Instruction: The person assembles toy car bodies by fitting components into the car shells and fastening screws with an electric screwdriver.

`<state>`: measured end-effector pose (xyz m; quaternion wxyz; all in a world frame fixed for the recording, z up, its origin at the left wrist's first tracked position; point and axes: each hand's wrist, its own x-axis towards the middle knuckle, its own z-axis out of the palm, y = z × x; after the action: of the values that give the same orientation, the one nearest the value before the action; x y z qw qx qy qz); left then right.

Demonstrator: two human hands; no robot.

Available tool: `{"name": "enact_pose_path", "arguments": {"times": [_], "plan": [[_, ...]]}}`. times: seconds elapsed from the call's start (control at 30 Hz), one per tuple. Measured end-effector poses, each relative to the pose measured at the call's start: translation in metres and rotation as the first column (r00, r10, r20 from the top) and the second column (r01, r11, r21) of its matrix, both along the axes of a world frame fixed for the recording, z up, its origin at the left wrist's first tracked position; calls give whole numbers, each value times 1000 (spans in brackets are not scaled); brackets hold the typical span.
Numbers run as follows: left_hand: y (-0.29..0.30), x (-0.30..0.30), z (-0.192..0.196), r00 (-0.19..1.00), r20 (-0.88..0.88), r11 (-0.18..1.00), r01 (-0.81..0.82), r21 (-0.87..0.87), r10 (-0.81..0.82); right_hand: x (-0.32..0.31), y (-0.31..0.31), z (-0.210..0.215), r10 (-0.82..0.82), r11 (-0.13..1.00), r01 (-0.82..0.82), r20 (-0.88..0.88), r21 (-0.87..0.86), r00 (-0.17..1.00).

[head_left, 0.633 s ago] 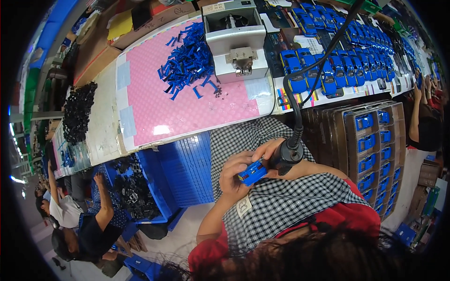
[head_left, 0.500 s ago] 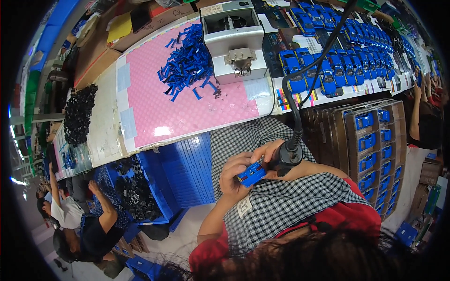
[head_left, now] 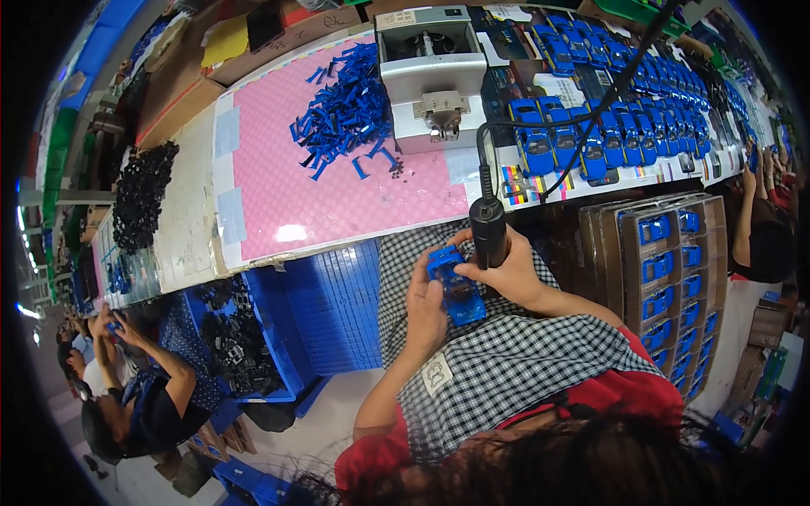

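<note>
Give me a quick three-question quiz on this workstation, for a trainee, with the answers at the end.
1. Which hand holds the black corded tool?
2. True or false: the left hand holds a blue plastic shell.
3. Fill in the blank: the silver machine stands between the heap of small blue parts on the pink mat and the rows of ____.

Key:
1. The right hand.
2. True.
3. Blue toy cars.
</note>
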<state>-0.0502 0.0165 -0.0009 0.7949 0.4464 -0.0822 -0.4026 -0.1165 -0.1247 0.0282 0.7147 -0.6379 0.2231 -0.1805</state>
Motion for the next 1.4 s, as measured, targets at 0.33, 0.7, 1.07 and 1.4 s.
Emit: {"name": "enact_pose_path", "arguments": {"times": [0.33, 0.7, 1.07, 1.4], "plan": [[-13, 22, -6, 798, -600, 978, 157, 134, -46, 4, -26, -1, -41, 998, 33, 181, 45, 983], [-27, 42, -8, 802, -597, 983, 100, 152, 11, 42, -54, 42, 126, 992, -83, 715, -95, 688], [-33, 44, 2, 764, -644, 977, 94, 192, 53, 60, -42, 49, 156, 975, -12, 638, -223, 754], [-30, 42, -13, 814, -577, 981, 51, 186, 67, 67, -41, 35, 228, 970, -118, 633, -213, 740]]}}
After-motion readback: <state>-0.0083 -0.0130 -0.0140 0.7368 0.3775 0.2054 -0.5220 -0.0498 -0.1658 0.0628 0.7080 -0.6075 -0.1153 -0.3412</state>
